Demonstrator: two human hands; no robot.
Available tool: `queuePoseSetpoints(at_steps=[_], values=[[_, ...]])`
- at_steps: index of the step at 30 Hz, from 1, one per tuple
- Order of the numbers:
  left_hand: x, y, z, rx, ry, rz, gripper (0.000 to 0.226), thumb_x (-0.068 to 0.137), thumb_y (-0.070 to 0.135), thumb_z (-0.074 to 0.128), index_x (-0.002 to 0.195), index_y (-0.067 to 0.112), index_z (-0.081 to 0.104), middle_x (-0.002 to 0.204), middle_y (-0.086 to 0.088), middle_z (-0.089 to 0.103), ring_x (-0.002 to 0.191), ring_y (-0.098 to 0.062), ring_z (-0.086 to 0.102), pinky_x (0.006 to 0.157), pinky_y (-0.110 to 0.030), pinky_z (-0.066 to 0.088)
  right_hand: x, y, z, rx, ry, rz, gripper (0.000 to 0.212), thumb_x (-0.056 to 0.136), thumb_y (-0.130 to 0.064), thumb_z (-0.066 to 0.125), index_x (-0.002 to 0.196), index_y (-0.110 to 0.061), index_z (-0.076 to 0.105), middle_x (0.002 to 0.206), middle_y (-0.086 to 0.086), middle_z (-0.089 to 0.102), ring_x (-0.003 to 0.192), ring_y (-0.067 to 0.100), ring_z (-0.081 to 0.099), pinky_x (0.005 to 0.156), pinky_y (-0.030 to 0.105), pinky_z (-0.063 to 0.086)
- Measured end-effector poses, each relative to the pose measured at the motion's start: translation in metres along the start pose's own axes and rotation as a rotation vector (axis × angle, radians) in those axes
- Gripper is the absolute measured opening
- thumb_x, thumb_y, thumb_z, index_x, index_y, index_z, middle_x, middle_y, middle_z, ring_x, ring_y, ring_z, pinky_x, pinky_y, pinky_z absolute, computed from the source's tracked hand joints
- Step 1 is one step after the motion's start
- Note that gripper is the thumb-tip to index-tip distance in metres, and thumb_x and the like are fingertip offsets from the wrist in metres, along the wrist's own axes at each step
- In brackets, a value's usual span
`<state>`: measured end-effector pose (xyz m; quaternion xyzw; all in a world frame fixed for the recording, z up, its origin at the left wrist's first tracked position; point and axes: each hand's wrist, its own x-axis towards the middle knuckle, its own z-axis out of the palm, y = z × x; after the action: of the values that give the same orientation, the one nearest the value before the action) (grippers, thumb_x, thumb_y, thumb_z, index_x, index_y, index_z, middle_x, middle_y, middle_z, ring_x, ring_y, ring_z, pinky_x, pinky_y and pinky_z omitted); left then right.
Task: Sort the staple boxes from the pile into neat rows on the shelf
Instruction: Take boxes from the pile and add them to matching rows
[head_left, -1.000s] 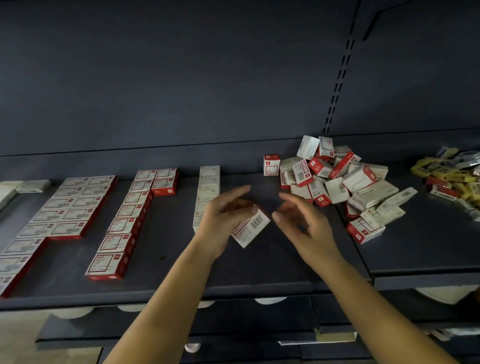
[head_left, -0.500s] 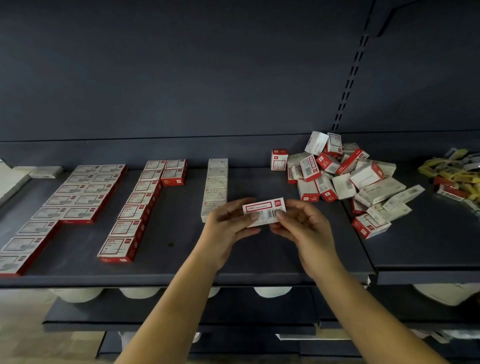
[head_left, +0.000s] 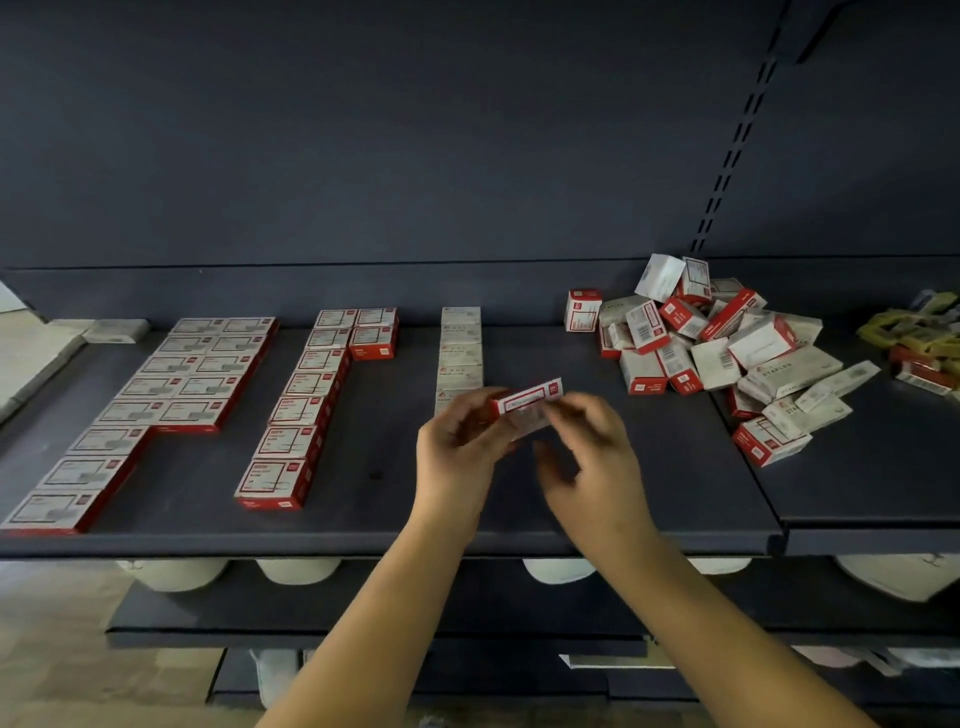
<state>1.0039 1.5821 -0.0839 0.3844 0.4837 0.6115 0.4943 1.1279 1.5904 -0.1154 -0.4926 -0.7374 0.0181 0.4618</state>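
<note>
Head view: both hands hold one staple box (head_left: 527, 402) above the shelf (head_left: 519, 519), left hand (head_left: 457, 452) and right hand (head_left: 592, 457) each with a pinching grip, between the rows (head_left: 291, 410) and the pile (head_left: 727, 353).

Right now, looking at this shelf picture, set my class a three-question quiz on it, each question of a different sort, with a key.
1. True or false: the loose pile of boxes lies on the right side of the shelf.
2. What do the two hands hold up between them? A) a red and white box B) a yellow packet C) a white bowl
3. Fill in the gap: the single white row runs from the back of the shelf toward the ___ hand.

Key
1. True.
2. A: the left hand and right hand pinch the red and white box by its ends above the shelf.
3. Left.
</note>
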Motion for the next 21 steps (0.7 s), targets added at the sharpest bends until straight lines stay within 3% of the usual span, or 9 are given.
queuePoseSetpoints(at_steps=[4, 6, 9, 11, 13, 16, 19, 21], values=[[-0.003, 0.005, -0.010, 0.177, 0.048, 0.113, 0.019, 0.077, 0.007, 0.072, 0.092, 0.016, 0.065, 0.084, 0.000, 0.069, 0.083, -0.014, 0.067, 0.076, -0.029, 0.055, 0.000, -0.025, 0.014, -0.041, -0.134, 0.021, 0.063, 0.064, -0.004, 0.080, 0.121, 0.000, 0.053, 0.118, 0.018, 0.052, 0.102, 0.032, 0.059, 0.081, 0.033, 0.051], [-0.007, 0.008, -0.016, 0.265, 0.053, 0.150, 0.020, 0.079, 0.004, 0.069, 0.091, 0.018, 0.062, 0.082, 0.005, 0.067, 0.079, -0.003, 0.065, 0.072, -0.018, 0.052, 0.008, -0.037, 0.019, 0.002, -0.125, 0.058, 0.066, 0.064, 0.002, 0.078, 0.125, 0.003, 0.052, 0.118, 0.021, 0.053, 0.101, 0.032, 0.060, 0.082, 0.027, 0.049], [-0.011, 0.014, -0.028, 0.349, -0.001, 0.218, 0.021, 0.080, 0.002, 0.067, 0.087, 0.022, 0.065, 0.085, 0.006, 0.067, 0.081, -0.003, 0.065, 0.071, -0.016, 0.050, 0.020, -0.052, 0.025, 0.081, -0.030, 0.032, 0.047, 0.067, 0.009, 0.070, 0.112, -0.001, 0.064, 0.106, 0.015, 0.062, 0.091, 0.015, 0.063, 0.083, 0.007, 0.043], [-0.009, 0.017, -0.043, 0.388, -0.014, 0.274, 0.023, 0.081, 0.004, 0.067, 0.086, 0.026, 0.066, 0.087, 0.006, 0.067, 0.085, -0.006, 0.064, 0.075, -0.021, 0.051, 0.023, -0.062, 0.030, 0.235, 0.022, 0.053, 0.036, 0.073, 0.007, 0.063, 0.104, -0.012, 0.068, 0.099, 0.005, 0.066, 0.091, 0.007, 0.061, 0.082, 0.007, 0.045], [-0.004, 0.020, -0.061, 0.335, 0.039, 0.269, 0.025, 0.082, 0.004, 0.067, 0.091, 0.027, 0.066, 0.093, 0.003, 0.066, 0.090, -0.012, 0.063, 0.079, -0.028, 0.052, 0.027, -0.079, 0.031, 0.509, -0.009, 0.298, 0.031, 0.081, 0.002, 0.064, 0.097, -0.025, 0.067, 0.096, -0.006, 0.067, 0.089, 0.003, 0.063, 0.078, 0.012, 0.049], [0.002, 0.028, -0.091, 0.229, 0.098, 0.128, 0.026, 0.080, 0.013, 0.071, 0.103, 0.023, 0.063, 0.101, 0.003, 0.065, 0.097, -0.010, 0.062, 0.083, -0.025, 0.050, 0.029, -0.096, 0.040, 0.798, -0.052, 0.601, 0.023, 0.084, -0.004, 0.063, 0.090, -0.026, 0.068, 0.092, -0.008, 0.069, 0.089, 0.005, 0.065, 0.075, 0.015, 0.050], [0.007, 0.040, -0.117, 0.077, 0.003, -0.128, 0.015, 0.079, 0.018, 0.071, 0.094, 0.021, 0.067, 0.088, 0.008, 0.072, 0.085, -0.001, 0.066, 0.078, -0.019, 0.051, 0.031, -0.110, 0.055, 0.872, -0.092, 0.700, 0.021, 0.087, -0.009, 0.060, 0.087, -0.027, 0.070, 0.096, -0.001, 0.069, 0.097, 0.016, 0.064, 0.083, 0.028, 0.051], [0.008, 0.044, -0.133, 0.017, -0.031, -0.201, 0.009, 0.078, 0.019, 0.071, 0.087, 0.020, 0.069, 0.085, 0.005, 0.074, 0.087, -0.008, 0.068, 0.082, -0.025, 0.052, 0.031, -0.121, 0.066, 0.915, -0.111, 0.742, 0.022, 0.090, -0.009, 0.056, 0.086, -0.026, 0.070, 0.097, 0.001, 0.068, 0.098, 0.019, 0.062, 0.086, 0.033, 0.049]])
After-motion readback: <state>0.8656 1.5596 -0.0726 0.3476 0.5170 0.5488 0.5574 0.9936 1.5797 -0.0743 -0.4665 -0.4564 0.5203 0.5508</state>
